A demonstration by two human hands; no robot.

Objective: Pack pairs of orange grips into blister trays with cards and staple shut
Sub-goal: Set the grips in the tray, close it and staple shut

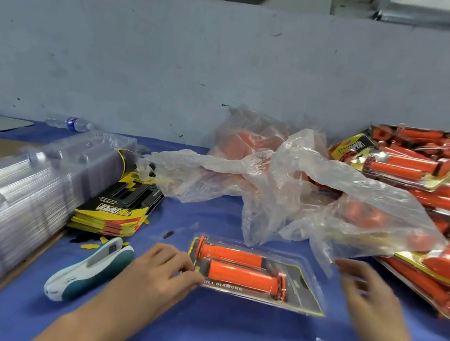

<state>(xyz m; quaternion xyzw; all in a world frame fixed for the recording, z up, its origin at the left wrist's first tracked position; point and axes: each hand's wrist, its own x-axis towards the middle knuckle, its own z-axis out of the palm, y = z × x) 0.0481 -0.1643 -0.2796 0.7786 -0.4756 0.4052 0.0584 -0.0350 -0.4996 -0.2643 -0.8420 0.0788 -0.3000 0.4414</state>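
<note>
A clear blister tray (306,292) lies on the blue table in front of me, with two orange grips (238,268) side by side on a yellow and black card inside it. My left hand (161,273) touches the tray's left edge with lightly bent fingertips. My right hand (366,288) hovers just right of the tray, blurred, fingers spread and holding nothing. A white and teal stapler (89,269) lies left of my left hand.
A tall stack of empty clear trays (9,196) lies at the left, with a pile of printed cards (122,204) beside it. A crumpled plastic bag (288,185) with loose orange grips sits behind. Finished packs (429,201) are heaped at the right. A water bottle (70,122) lies far left.
</note>
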